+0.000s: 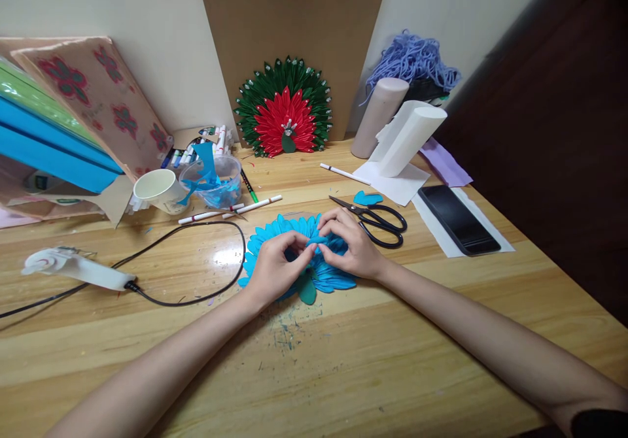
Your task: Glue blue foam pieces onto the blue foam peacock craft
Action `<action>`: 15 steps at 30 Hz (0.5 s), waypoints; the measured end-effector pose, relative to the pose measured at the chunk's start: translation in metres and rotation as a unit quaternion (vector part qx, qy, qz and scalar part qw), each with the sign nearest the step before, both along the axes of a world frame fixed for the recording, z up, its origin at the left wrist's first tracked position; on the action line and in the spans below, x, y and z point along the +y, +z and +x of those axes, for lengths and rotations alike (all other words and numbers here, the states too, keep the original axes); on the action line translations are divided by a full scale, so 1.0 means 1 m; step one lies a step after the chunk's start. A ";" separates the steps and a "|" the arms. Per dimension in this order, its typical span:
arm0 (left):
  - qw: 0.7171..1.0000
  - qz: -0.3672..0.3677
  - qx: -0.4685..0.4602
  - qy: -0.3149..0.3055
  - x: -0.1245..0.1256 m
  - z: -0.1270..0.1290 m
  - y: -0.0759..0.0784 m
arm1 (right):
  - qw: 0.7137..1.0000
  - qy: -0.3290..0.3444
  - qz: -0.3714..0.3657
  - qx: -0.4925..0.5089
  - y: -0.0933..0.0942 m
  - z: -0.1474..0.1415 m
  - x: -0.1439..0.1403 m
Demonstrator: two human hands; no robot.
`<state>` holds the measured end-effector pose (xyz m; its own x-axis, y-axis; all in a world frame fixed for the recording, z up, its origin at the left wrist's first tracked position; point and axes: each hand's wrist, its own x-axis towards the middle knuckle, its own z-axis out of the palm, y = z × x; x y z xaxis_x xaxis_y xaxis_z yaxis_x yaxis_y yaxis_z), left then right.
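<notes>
Between the fingertips of my left hand [279,261] and my right hand [354,245], a small blue petal-shaped piece [316,240] is pinched. Both hands are closed on it, just over a fan of layered blue petals [338,280] lying on the table. A green oval piece [307,287] sits at the fan's lower middle. The fan's centre is partly hidden by my fingers. Right of my right hand lie black-handled scissors [380,222], and beside their blades rest loose blue pieces [367,198].
A white glue gun [81,268] with a looping black cord lies left. Behind are a paper cup [161,189], a clear tub [220,193] of blue scraps and white pens [252,206]. A red and green peacock fan [284,108] leans on cardboard; a phone [458,219] lies right.
</notes>
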<state>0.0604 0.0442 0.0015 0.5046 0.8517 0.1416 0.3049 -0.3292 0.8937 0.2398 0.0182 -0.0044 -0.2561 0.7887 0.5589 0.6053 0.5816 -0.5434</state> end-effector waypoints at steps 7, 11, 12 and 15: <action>0.999 0.036 0.036 0.002 -0.001 0.000 0.001 | 1.000 0.011 0.001 0.004 0.000 0.001 0.000; 0.996 0.059 0.057 0.019 -0.001 0.000 -0.001 | 1.000 0.005 -0.002 0.006 0.001 0.001 0.000; 0.996 0.063 0.059 0.025 -0.001 0.000 -0.001 | 1.000 0.002 -0.003 0.007 0.001 0.001 0.000; 0.995 0.067 0.060 0.039 -0.001 0.000 -0.002 | 1.000 -0.009 -0.002 0.008 0.000 0.001 0.001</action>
